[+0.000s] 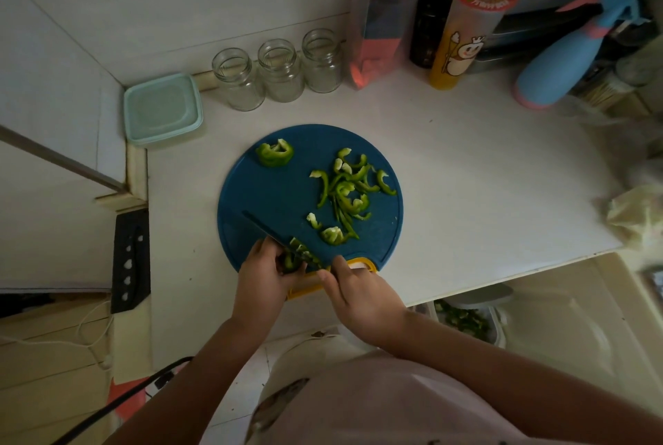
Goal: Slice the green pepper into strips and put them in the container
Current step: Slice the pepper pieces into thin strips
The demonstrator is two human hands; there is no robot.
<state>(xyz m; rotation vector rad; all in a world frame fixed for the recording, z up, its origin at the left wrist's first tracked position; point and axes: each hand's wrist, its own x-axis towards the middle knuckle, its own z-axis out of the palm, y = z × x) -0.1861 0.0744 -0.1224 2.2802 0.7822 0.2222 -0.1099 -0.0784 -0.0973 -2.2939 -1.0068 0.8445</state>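
Note:
A round blue cutting board [272, 193] lies on the white counter. A pile of green pepper strips [346, 189] covers its right half, and an uncut pepper chunk [274, 153] sits at its far left. At the near edge my left hand [263, 277] holds down a pepper piece [288, 261]. My right hand [358, 292] grips the handle of a dark knife [267, 229], whose blade lies across that piece, with cut slices [305, 252] beside it. A clear container [466, 319] holding green pieces sits below the counter edge at the right.
A mint lidded box [163, 110] and three empty glass jars [280, 71] stand at the back. Bottles, a drink cup [462, 35] and a blue-pink bottle [559, 67] crowd the back right. A plastic bag [635, 207] lies at the right edge.

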